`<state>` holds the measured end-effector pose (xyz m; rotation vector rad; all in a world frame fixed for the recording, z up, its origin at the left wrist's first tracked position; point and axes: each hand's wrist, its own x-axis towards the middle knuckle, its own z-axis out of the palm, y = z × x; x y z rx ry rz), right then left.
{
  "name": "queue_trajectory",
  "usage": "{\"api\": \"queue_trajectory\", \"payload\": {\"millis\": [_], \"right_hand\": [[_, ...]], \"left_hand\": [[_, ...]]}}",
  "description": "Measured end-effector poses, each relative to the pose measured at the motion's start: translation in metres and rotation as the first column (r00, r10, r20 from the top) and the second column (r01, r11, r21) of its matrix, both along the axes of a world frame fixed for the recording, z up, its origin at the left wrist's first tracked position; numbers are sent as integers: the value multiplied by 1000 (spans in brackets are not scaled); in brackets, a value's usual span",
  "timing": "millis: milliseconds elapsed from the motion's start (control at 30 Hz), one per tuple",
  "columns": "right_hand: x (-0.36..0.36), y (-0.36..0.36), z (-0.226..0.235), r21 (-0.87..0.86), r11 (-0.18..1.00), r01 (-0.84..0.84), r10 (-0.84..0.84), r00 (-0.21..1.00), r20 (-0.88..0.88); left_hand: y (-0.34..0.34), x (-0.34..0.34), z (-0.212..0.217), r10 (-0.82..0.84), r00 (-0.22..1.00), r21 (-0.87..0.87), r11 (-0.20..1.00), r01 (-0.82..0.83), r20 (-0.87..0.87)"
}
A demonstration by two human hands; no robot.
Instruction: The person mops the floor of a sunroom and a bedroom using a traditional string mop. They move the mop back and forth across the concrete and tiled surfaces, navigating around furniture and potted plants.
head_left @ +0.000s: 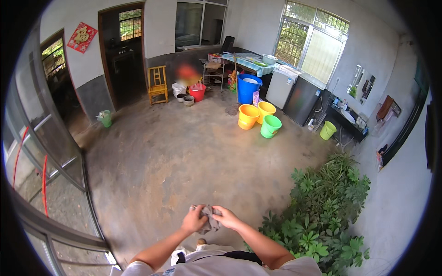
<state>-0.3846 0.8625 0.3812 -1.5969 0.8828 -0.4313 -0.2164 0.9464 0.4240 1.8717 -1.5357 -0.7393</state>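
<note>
A small grey cloth point(210, 219) is bunched between both my hands, low in the middle of the view. My left hand point(194, 218) grips its left side with fingers closed. My right hand point(225, 216) holds its right side. Both forearms come up from the lower edge over my white shirt. Below the hands lies the bare concrete floor point(184, 156).
A bushy green plant point(322, 211) stands close on my right. Two yellow buckets point(255, 113), a green bucket point(270, 126) and a blue barrel point(248, 87) sit at the far side. A yellow wooden chair point(158, 84) stands by the dark doorway. A glass sliding door frame point(69, 175) runs along the left.
</note>
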Motion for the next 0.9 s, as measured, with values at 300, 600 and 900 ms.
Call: {"api": "queue_trajectory", "payload": {"millis": [300, 600, 900], "right_hand": [[164, -256, 12, -308, 951, 42, -87, 987, -134], [114, -534, 61, 209, 957, 202, -238, 957, 167], [83, -797, 66, 91, 918, 386, -395, 911, 121]], "left_hand": [[-251, 151, -60, 93, 934, 166, 985, -37, -345], [-553, 141, -11, -471, 729, -258, 882, 395, -496], [-835, 108, 18, -540, 669, -285, 841, 461, -511]]}}
